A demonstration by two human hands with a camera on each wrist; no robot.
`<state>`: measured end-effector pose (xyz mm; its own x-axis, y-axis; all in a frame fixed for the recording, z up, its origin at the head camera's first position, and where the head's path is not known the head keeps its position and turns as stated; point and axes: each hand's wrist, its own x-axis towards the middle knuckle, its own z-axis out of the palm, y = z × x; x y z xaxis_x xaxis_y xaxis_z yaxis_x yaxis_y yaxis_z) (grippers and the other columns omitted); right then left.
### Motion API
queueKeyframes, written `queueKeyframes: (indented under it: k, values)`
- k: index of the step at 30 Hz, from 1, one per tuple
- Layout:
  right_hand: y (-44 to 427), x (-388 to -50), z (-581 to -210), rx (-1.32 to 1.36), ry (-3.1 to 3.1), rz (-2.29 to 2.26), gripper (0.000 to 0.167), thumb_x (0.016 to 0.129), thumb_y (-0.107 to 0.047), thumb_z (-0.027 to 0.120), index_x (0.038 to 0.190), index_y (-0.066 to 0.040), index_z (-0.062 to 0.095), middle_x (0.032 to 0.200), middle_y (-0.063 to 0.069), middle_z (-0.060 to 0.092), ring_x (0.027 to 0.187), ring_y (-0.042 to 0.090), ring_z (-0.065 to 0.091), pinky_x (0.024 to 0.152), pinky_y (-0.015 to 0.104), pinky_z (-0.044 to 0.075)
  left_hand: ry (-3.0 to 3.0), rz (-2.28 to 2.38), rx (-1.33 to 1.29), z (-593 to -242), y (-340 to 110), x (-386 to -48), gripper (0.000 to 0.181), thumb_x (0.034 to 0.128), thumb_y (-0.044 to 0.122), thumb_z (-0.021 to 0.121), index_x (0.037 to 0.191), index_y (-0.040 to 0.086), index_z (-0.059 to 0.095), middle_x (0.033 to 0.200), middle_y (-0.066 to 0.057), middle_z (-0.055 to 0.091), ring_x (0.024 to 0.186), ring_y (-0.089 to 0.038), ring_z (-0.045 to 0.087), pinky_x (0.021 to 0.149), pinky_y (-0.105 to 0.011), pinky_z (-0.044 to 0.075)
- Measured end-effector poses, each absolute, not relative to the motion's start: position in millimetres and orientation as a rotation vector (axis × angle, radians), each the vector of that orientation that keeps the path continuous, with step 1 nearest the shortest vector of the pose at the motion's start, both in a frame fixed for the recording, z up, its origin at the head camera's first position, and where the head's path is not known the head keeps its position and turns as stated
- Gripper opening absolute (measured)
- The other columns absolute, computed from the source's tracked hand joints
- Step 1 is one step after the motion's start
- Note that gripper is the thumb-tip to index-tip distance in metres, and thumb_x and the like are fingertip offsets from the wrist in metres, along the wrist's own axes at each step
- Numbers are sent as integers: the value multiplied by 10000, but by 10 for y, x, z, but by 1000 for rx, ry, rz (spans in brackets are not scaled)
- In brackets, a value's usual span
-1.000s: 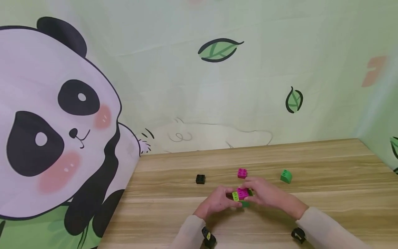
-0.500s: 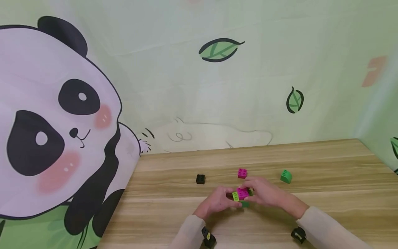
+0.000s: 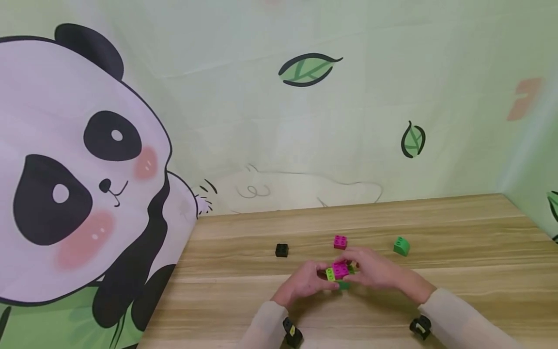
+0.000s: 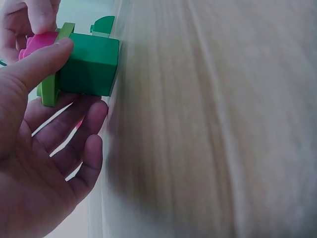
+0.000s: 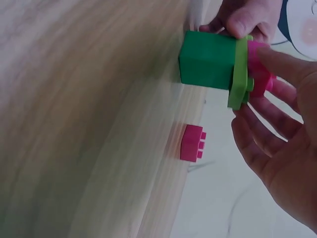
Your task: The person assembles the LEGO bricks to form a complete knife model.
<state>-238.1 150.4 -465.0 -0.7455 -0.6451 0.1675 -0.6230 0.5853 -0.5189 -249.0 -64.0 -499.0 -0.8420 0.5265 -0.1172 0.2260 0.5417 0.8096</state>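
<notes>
A small stack of toy building bricks stands on the table between both hands. Its bottom is a dark green block [image 4: 89, 64]; over that lies a thin lime green plate [image 5: 240, 74], jutting past the block at the sides. On top sits a magenta brick [image 3: 341, 270]. My left hand [image 3: 305, 280] grips the stack from the left, thumb at the plate and top of the green block, fingers on the far side. From the right, my right hand [image 3: 372, 269] pinches the magenta brick between thumb and fingers. Its fingertips are partly hidden in the head view.
Behind the stack lie a black brick [image 3: 282, 250], a loose magenta brick [image 3: 340, 242] and a green curved brick [image 3: 401, 246]. The wooden table [image 3: 457, 232] meets a printed backdrop [image 3: 348, 121] at the back. Black wrist devices [image 3: 293, 333] sit near both sleeves.
My right hand and wrist have shifted very slightly to the right, still at the magenta brick. The stack and my left hand stay nearly in place.
</notes>
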Motion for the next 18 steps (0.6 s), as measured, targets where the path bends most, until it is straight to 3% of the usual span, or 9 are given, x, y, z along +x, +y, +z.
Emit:
queueKeyframes:
  k: [5, 10, 18]
  values:
    - [1600, -2438, -4644, -972, 2638, -1119, 334, 864, -283, 697, 1143, -112, 630, 1028, -41, 624, 959, 191, 577, 788, 347, 491, 2428, 1200, 640, -4979, -652, -2492, 163, 789, 237, 774, 917, 177, 694, 771, 90, 614, 662, -65, 493, 579, -219, 413]
    - [1676, -2564, -4647, -893, 2691, -1167, 274, 887, -226, 677, 1115, -77, 651, 1036, 30, 639, 963, 274, 580, 752, 314, 490, 2437, 1186, 642, -4974, -653, -2489, 211, 783, 243, 777, 965, 171, 698, 786, 95, 617, 680, -71, 518, 597, -227, 435]
    - [1659, -2790, -4752, -843, 2885, -999, 244, 856, -124, 695, 1091, -66, 661, 1088, 99, 609, 1038, 334, 566, 853, 457, 478, 2428, 1156, 614, -4963, -661, -2491, 206, 787, 271, 770, 964, 199, 691, 798, 85, 622, 693, -77, 531, 615, -235, 443]
